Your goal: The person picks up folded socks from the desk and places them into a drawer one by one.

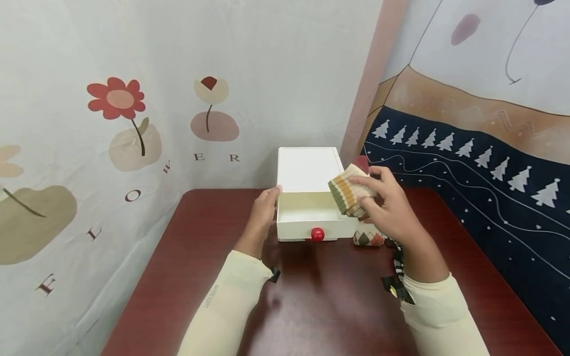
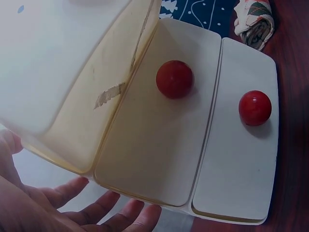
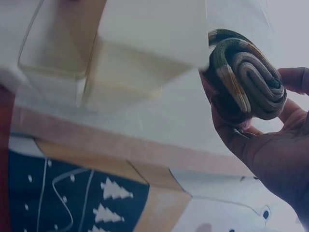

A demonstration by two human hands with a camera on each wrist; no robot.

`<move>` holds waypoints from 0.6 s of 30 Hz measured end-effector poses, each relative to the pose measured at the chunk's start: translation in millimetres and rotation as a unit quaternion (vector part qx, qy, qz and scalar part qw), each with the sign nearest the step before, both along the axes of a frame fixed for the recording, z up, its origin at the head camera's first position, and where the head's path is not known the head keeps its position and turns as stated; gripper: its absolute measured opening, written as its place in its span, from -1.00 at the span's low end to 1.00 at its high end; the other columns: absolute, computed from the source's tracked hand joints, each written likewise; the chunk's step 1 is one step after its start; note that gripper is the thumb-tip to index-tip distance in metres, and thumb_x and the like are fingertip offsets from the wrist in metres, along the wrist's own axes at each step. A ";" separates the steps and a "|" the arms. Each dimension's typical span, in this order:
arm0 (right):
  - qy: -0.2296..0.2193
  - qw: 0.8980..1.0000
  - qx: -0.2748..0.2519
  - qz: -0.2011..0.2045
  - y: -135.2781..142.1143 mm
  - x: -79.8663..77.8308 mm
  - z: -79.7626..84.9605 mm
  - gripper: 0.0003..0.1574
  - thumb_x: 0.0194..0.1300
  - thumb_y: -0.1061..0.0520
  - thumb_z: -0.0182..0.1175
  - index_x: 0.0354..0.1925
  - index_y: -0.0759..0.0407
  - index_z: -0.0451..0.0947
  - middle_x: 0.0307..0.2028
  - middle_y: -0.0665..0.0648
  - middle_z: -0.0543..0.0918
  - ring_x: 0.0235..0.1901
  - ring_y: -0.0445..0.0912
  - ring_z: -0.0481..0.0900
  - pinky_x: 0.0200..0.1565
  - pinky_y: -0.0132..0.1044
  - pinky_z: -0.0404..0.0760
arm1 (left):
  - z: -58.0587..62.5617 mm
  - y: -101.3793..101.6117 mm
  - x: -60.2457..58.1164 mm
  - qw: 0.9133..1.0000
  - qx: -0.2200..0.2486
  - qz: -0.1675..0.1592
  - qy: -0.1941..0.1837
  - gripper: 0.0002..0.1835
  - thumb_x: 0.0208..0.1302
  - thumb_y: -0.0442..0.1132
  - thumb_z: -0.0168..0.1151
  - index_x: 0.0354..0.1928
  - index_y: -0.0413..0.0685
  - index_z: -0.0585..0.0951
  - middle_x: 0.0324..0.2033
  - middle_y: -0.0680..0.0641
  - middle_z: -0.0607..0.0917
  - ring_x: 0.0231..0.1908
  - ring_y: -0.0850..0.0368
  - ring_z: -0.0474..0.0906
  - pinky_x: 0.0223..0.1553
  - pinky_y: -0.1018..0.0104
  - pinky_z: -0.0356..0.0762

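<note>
A white drawer unit [image 1: 309, 168] with red ball knobs stands on the table, and its top drawer [image 1: 294, 228] is pulled out. Against the unit's left side rests my left hand [image 1: 263, 210], its fingers [image 2: 99, 207] fairly straight along the edge in the left wrist view. My right hand [image 1: 389, 205] holds a rolled pair of socks [image 1: 349, 190], striped cream, mustard and green with a dark red part, above the drawer's right edge. Seen from the right wrist, the sock roll [image 3: 248, 77] shows its coiled grey end between thumb and fingers.
Another sock roll [image 1: 368, 239], diamond-patterned, lies on the dark red table [image 1: 213, 277] to the right of the unit, partly behind my right hand. Two lower drawers with red knobs [image 2: 175, 79] are closed. A printed cloth wall [image 1: 267, 74] rises behind the table.
</note>
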State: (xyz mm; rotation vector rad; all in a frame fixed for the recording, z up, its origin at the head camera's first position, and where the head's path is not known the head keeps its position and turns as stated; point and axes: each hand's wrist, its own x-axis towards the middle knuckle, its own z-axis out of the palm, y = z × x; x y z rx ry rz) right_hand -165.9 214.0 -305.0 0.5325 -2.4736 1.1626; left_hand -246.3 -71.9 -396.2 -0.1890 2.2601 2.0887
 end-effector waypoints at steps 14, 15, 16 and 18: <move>-0.068 0.995 -0.041 0.066 -61.5 -27.0 -15.3 -0.49 0.47 0.26 0.41 0.33 0.23 0.65 0.47 0.35 0.33 0.38 0.24 0.46 0.28 0.22 0.67 | 1.2 -4.3 -6.8 1.000 0.012 -0.007 -0.018 -0.28 0.54 0.31 0.09 0.51 0.02 0.50 0.44 -0.22 0.57 0.45 -0.29 0.51 0.38 -0.42 0.47; -0.070 0.995 -0.039 0.068 -65.2 -27.4 -16.2 -0.49 0.46 0.26 0.41 0.32 0.25 0.65 0.47 0.36 0.34 0.37 0.25 0.48 0.27 0.20 0.69 | 1.2 -4.7 -7.2 1.000 0.012 -0.007 -0.021 -0.29 0.54 0.30 0.09 0.51 0.02 0.50 0.44 -0.22 0.58 0.45 -0.29 0.51 0.38 -0.41 0.48; -0.072 0.994 -0.038 0.069 -68.7 -27.5 -16.9 -0.49 0.45 0.25 0.43 0.32 0.25 0.65 0.47 0.36 0.34 0.35 0.25 0.51 0.26 0.19 0.70 | 1.2 -5.1 -7.4 1.000 0.011 -0.007 -0.024 -0.29 0.54 0.30 0.09 0.50 0.02 0.51 0.44 -0.22 0.58 0.45 -0.29 0.51 0.38 -0.42 0.47; -0.078 0.994 -0.033 0.069 -74.2 -27.5 -18.1 -0.49 0.44 0.24 0.44 0.31 0.24 0.65 0.47 0.35 0.35 0.33 0.25 0.55 0.24 0.18 0.72 | 1.4 -5.9 -7.3 1.000 0.011 -0.008 -0.028 -0.29 0.53 0.31 0.10 0.50 0.03 0.51 0.44 -0.22 0.58 0.45 -0.29 0.51 0.39 -0.42 0.48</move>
